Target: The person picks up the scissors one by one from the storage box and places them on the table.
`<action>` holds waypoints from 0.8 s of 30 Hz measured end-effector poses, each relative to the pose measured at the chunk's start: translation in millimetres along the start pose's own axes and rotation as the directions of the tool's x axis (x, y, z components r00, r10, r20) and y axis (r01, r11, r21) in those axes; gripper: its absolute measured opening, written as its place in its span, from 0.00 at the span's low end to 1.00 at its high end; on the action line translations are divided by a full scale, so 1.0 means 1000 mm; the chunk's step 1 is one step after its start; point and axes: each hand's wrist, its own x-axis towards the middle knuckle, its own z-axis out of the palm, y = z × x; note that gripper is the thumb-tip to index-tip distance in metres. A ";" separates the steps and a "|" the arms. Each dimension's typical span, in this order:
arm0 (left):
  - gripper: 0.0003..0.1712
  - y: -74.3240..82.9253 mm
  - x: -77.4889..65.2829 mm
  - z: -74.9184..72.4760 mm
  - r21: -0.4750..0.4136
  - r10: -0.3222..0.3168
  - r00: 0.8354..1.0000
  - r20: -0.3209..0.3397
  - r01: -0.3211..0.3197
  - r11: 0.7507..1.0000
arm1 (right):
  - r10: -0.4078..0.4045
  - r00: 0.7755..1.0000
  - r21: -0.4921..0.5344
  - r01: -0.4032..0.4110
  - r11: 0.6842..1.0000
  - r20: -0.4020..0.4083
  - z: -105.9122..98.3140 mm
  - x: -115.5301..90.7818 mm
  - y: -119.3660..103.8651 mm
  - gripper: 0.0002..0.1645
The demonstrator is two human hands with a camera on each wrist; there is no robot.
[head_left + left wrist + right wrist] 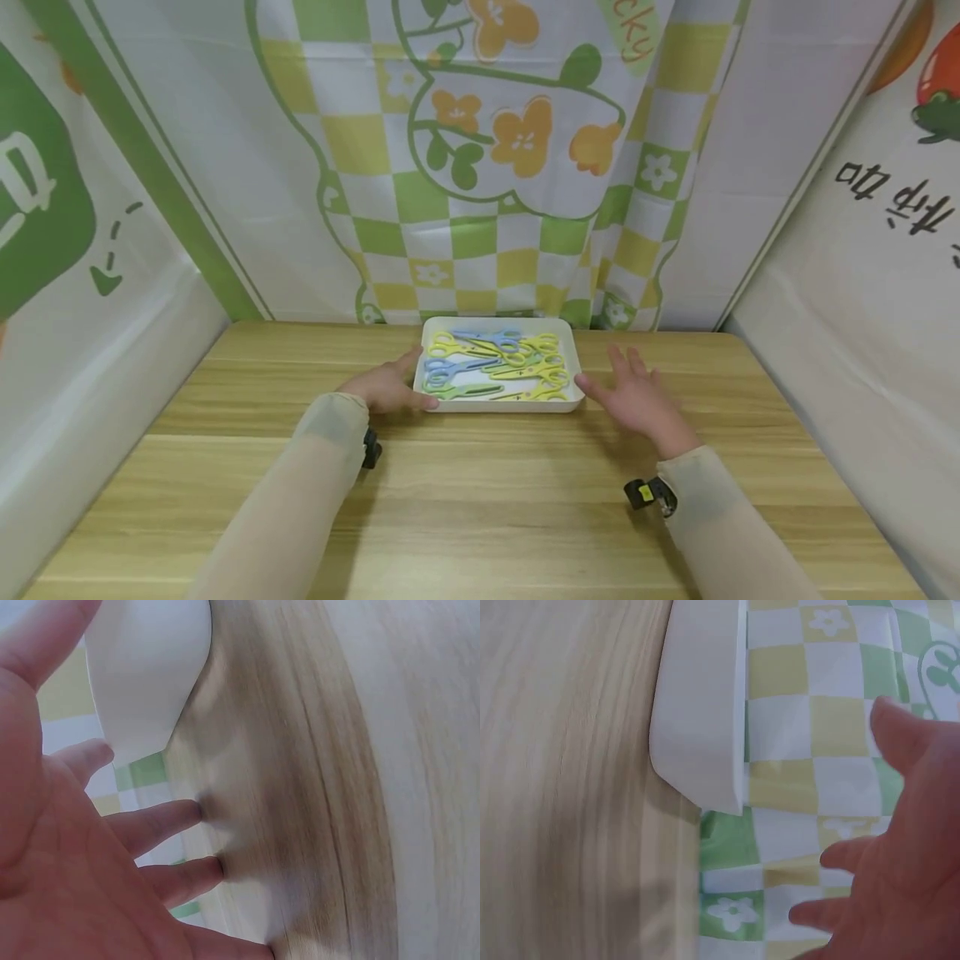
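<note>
A white tray (501, 407) stands against the back of the table, holding several small scissors in yellow (553, 372), blue (441, 374) and green (480, 389). At its left end is my left hand (384, 388), thumb by the front corner and index fingertip at the tray's side. In the left wrist view the other fingers (161, 823) spread straight down toward the wood. My right hand (639, 402) hovers off the right end, fingers spread, its thumb close to the rim. The right wrist view shows a gap between this hand (904, 877) and the tray wall (697, 705), with nothing held.
The wooden table (510, 508) reaches toward me in front of the tray. Right behind the tray hangs a green and yellow checkered curtain (480, 242). Printed white sheets (840, 275) flank the table on both sides. Each wrist carries a small black camera (649, 495).
</note>
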 end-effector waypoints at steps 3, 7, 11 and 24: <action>0.67 0.000 0.000 0.000 -0.002 0.009 1.000 0.002 -0.009 1.000 | -0.065 0.998 0.125 0.063 0.990 0.005 0.001 0.011 0.005 0.61; 0.69 -0.001 0.001 -0.001 0.002 0.016 1.000 0.011 -0.016 1.000 | -0.055 0.998 0.292 0.044 0.956 0.028 -0.002 0.022 0.008 0.57; 0.71 -0.004 0.005 -0.001 0.012 0.015 1.000 0.011 -0.015 1.000 | -0.025 0.999 0.390 0.009 0.921 0.037 -0.009 0.028 0.010 0.54; 0.72 -0.012 0.013 0.002 0.036 -0.017 1.000 -0.014 0.017 0.999 | 0.028 0.964 0.672 -0.206 0.711 0.266 -0.024 0.050 0.013 0.56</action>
